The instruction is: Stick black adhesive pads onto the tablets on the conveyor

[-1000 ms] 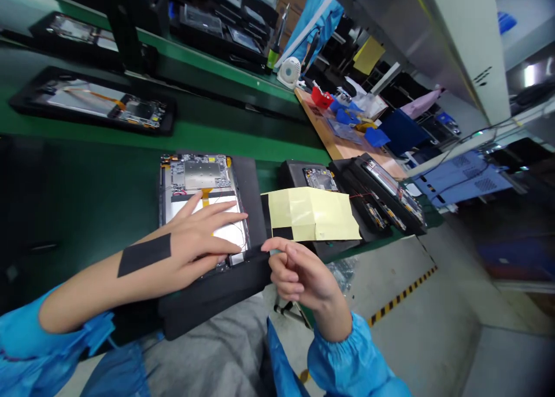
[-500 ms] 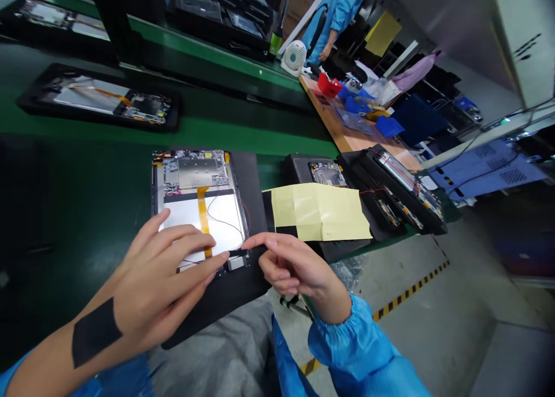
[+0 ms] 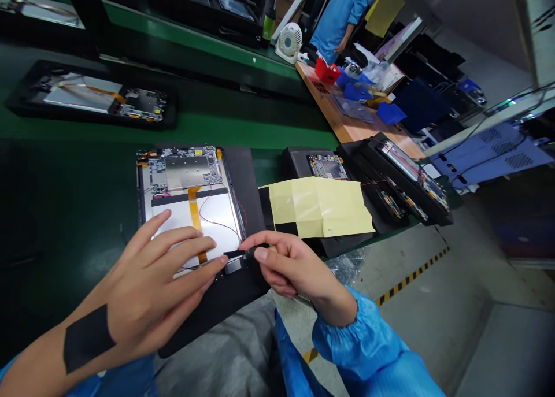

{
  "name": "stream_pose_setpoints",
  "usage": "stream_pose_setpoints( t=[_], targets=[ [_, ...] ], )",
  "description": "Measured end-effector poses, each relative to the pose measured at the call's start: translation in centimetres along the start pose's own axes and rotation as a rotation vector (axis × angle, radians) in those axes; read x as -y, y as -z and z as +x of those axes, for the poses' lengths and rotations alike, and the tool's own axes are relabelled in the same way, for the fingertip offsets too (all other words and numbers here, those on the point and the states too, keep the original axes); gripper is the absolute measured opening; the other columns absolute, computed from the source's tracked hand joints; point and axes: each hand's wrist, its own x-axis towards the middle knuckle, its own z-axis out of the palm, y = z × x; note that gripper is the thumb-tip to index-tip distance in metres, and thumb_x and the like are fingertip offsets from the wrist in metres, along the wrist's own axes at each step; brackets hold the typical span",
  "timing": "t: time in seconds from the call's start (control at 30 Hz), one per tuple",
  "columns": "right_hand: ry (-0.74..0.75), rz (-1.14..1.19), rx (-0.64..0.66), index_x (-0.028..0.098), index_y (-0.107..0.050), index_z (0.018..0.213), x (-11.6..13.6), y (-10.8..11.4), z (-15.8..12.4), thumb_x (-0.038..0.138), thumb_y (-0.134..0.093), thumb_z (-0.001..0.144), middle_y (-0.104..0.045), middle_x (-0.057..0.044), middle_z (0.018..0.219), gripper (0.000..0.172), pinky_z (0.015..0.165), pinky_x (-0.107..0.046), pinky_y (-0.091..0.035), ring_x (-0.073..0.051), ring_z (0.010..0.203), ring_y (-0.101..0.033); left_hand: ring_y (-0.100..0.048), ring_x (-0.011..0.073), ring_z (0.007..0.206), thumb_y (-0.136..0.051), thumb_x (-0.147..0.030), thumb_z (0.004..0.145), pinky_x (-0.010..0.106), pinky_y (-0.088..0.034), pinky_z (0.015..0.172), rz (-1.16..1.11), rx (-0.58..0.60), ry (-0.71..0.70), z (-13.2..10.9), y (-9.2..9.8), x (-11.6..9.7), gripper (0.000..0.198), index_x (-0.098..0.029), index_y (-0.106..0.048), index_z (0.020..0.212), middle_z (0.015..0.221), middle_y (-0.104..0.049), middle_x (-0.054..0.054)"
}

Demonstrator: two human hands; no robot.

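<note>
An opened tablet (image 3: 180, 171) lies on a black foam pad (image 3: 243, 177), its circuit board at the far end and its white battery (image 3: 219, 221) nearer me. Orange tape (image 3: 193, 206) runs down the battery, and thin red and black wires curve along its right side. My left hand (image 3: 150, 281) rests spread over the battery's near part, with a black tape piece stuck on the wrist. At the tablet's near right corner, my right hand (image 3: 297, 264) touches a small black strip (image 3: 234, 253) with its stretched index fingertip. Its other fingers are curled, with nothing visible in them.
A creased yellow sheet (image 3: 323, 206) with black tape pieces lies to the right, over another device. More opened devices (image 3: 414, 174) sit on black foam further right. Another opened tablet (image 3: 93, 96) lies at the back left. Beyond are a small fan (image 3: 289, 41) and a person in blue (image 3: 338, 18).
The view has shifted slightly, so the tablet appears further left. My right index finger stays at the corner, while its thumb has drawn nearer the index finger. My left hand stays on the battery.
</note>
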Motion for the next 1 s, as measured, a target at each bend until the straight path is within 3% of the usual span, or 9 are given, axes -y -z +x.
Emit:
stream_pose_setpoints(
  t=[0.13,0.3,0.57,0.83,1.0],
  targets=[
    [0.099,-0.16,-0.139,0.017,-0.069,0.106,0.0,-1.4,0.2,0.048,-0.082,0.094,-0.041,0.015,0.054,0.035,0.047,-0.021,-0.021,-0.006,0.048,-0.028,-0.066,0.0276,0.122,-0.06,-0.011,0.098,0.062,-0.033,0.133,-0.042,-0.04,0.055,-0.1,-0.2,0.1,0.041,-0.034,-0.074,0.128,0.126,-0.075,0.004],
    [0.248,-0.273,-0.284,0.018,-0.068,0.088,0.4,-2.9,0.7,0.045,-0.087,0.091,-0.043,0.011,0.057,0.033,0.053,-0.024,-0.023,-0.007,0.054,-0.031,-0.067,0.0272,0.123,-0.06,-0.009,0.096,0.063,-0.033,0.133,-0.053,-0.037,0.027,-0.5,-0.3,0.2,0.042,-0.033,-0.074,0.128,0.127,-0.076,0.004],
    [0.078,-0.078,-0.241,0.018,-0.069,0.088,0.5,-3.0,0.8,0.05,-0.091,0.085,-0.047,0.013,0.053,0.039,0.044,-0.021,-0.021,-0.004,0.045,-0.03,-0.07,0.0272,0.121,-0.06,-0.013,0.096,0.062,-0.036,0.133,-0.05,-0.01,0.006,-0.8,0.2,0.5,0.034,-0.032,-0.076,0.12,0.126,-0.077,0.001],
    [0.036,-0.119,-0.265,0.02,-0.066,0.088,0.4,-2.7,1.0,0.046,-0.082,0.09,-0.05,0.014,0.048,0.031,0.037,-0.019,-0.027,-0.005,0.035,-0.036,-0.069,0.0272,0.122,-0.057,-0.016,0.102,0.065,-0.031,0.135,-0.021,0.04,-0.003,-1.0,0.4,0.5,0.038,-0.033,-0.072,0.132,0.129,-0.078,0.0],
    [0.022,-0.146,-0.286,0.02,-0.066,0.088,0.3,-2.8,0.9,0.046,-0.082,0.091,-0.05,0.014,0.047,0.031,0.038,-0.018,-0.028,-0.005,0.035,-0.039,-0.065,0.025,0.127,-0.059,-0.012,0.102,0.062,-0.03,0.136,-0.03,0.014,-0.03,-1.0,0.4,0.4,0.04,-0.03,-0.07,0.136,0.13,-0.075,0.0]
  ],
)
